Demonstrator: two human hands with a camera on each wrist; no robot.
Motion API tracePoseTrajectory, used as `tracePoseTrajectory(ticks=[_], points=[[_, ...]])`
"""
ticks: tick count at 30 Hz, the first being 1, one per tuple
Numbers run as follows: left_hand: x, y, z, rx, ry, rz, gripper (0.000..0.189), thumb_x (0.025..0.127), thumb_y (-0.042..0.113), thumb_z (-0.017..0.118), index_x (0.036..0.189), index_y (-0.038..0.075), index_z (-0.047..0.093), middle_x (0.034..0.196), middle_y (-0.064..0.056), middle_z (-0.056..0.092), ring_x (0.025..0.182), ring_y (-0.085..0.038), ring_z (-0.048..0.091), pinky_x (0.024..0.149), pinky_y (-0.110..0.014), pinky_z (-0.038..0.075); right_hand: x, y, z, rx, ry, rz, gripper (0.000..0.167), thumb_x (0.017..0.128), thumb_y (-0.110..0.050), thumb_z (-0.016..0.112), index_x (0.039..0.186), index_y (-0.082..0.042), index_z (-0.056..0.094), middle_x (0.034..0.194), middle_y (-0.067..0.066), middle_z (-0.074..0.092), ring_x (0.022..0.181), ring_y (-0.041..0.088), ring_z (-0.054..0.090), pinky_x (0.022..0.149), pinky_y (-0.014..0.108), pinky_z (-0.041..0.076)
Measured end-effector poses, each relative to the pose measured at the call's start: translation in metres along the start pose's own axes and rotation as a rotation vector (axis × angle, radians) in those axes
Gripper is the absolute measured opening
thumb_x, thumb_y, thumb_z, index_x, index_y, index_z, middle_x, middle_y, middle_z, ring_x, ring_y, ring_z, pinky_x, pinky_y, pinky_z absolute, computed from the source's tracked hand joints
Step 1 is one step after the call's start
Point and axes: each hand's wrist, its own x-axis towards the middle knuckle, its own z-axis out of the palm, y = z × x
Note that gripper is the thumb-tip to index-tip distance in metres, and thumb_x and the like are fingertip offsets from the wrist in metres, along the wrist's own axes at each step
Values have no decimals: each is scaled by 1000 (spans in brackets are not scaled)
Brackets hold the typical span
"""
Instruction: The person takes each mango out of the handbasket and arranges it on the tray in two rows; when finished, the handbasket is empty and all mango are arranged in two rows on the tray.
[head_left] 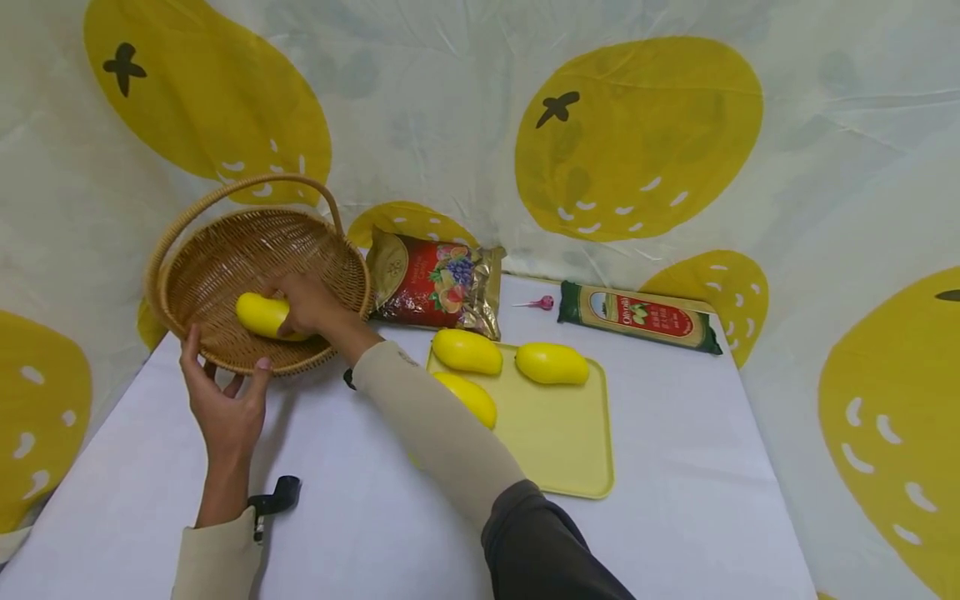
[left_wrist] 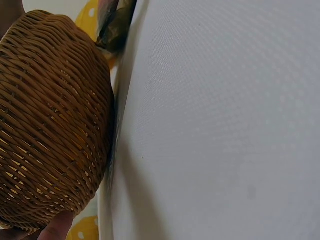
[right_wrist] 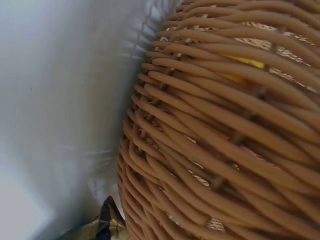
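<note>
A wicker basket (head_left: 213,250) with a tall arched handle stands at the back left, tilted so its inside faces me. My left hand (head_left: 225,408) grips its near rim, thumb and fingers spread along the edge; a fingertip (left_wrist: 59,227) shows against the weave in the left wrist view. Inside the basket, my right hand (head_left: 311,304) holds a yellow mango (head_left: 261,315) low over the woven bottom. In the right wrist view, the basket's woven wall (right_wrist: 215,115) fills most of the picture, hiding the hand, with a bit of yellow behind the strands.
On the yellow tray (head_left: 555,462) lie a mango (head_left: 467,352), another mango (head_left: 552,364) and a third mango (head_left: 468,400) partly behind my right sleeve. Behind stand a red and gold bag (head_left: 427,279), a pink lollipop (head_left: 546,302) and a green-ended packet (head_left: 637,317). Patterned cloth surrounds the table (head_left: 675,500).
</note>
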Motion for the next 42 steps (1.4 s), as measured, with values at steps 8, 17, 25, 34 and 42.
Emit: tracePoseTrajectory(ticks=[8,17,25,34,42], points=[[1,-1,0,17,8,11,93,91,11,76,167,29,25,175,5,22,159,-39,32,117,-62,45,-16,1,-11,-8,57,-119,71,86,-30,90,150,-34,61,160,-17,53,140,4,53,114,17,37],[1,0,-1,16,3,4,93,91,13,76,167,30,25,175,5,22,158,-38,33,116,-63,45,-46,-3,-29,38,109,-159,71,86,-32,90,150,-36,60,156,-18,57,142,4,52,119,22,34],[-1,3,-1,-6,-4,-11,93,92,12,76,167,30,25,176,4,21,160,-39,29,117,-66,42,-72,-3,-43,97,134,-151,71,84,-33,91,148,-39,62,151,-21,60,134,2,54,106,19,40],[-2,8,0,-3,-3,-7,92,92,13,75,167,31,25,175,3,22,159,-40,31,118,-66,41,-100,6,-53,225,165,-168,67,84,-26,92,146,-33,65,141,-14,68,117,1,57,94,15,43],[-1,1,-1,0,0,0,93,91,12,77,167,30,26,175,5,22,159,-37,31,118,-65,42,-125,21,-62,329,189,-215,64,87,-21,90,146,-26,66,145,-7,67,121,5,59,95,15,47]])
